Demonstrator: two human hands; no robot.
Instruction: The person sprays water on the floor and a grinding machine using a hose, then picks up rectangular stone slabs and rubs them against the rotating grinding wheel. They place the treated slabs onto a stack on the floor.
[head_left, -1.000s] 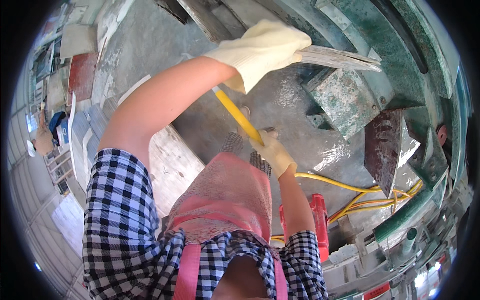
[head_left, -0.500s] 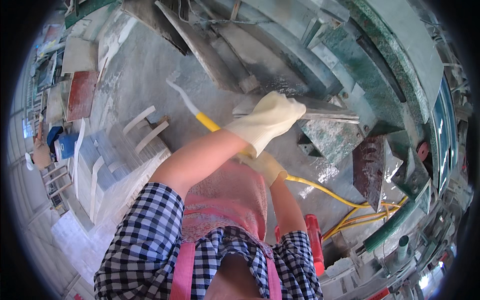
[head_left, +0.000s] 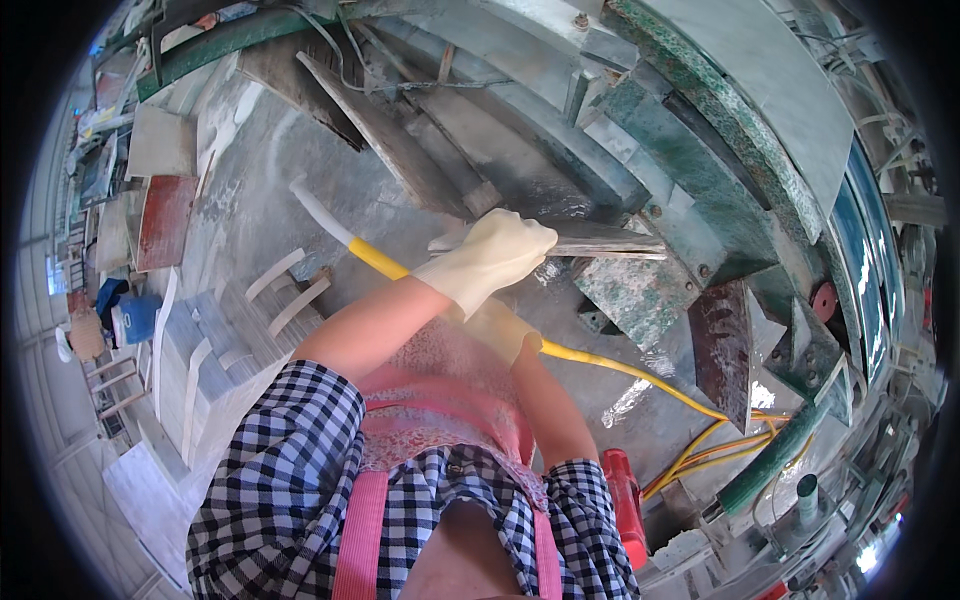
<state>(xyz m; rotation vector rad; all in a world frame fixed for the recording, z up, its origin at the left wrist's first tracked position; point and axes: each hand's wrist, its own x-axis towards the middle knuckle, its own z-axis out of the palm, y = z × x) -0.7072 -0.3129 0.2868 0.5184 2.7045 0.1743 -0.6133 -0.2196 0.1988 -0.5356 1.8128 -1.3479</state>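
While the gloved left hand (head_left: 490, 258) grips a thin stone strip (head_left: 590, 240) at mid-scene, the right hand (head_left: 497, 328), just nearer, closes around a yellow hose (head_left: 375, 258) running far-left.

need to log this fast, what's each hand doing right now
left hand: gloved, closed on the thin stone slab.
right hand: gloved, mostly hidden under the left arm, by the yellow hose; grip cannot be told.

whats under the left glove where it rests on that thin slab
The cream rubber-gloved left hand lies on the near end of a thin grey stone strip. Below them, a yellow hose crosses the wet grey stone surface. The glove covers the strip's end.
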